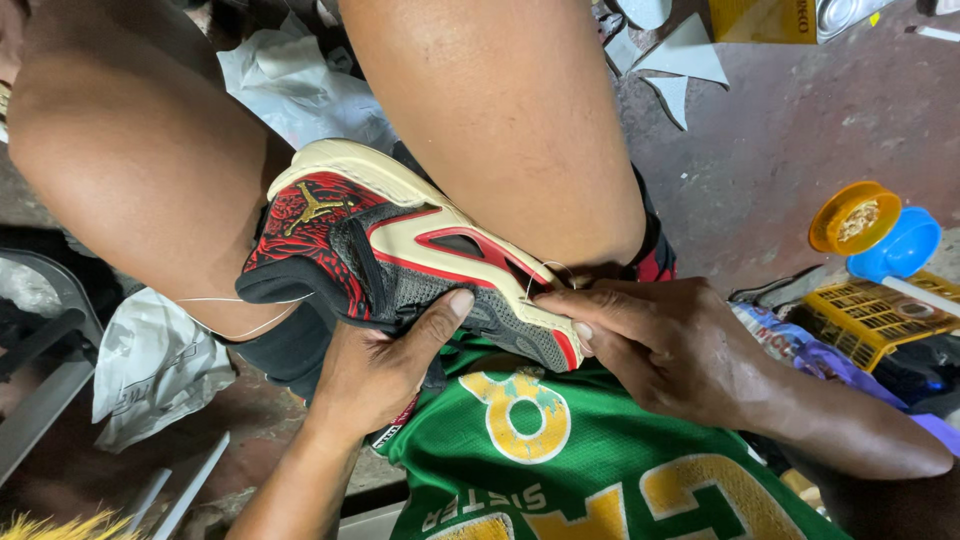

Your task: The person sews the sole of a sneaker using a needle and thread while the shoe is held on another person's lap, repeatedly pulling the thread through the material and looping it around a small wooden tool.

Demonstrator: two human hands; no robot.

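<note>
**Shoe clamped between the knees for stitching**

A white thread [262,322] is trailing off at the left. The left hand [385,365] is cupping the red, black and cream shoe [400,250] from below, steadying it between the knees. The right hand [655,345] is pinching the thread at the sole edge, apparently pulling it taut.
</note>
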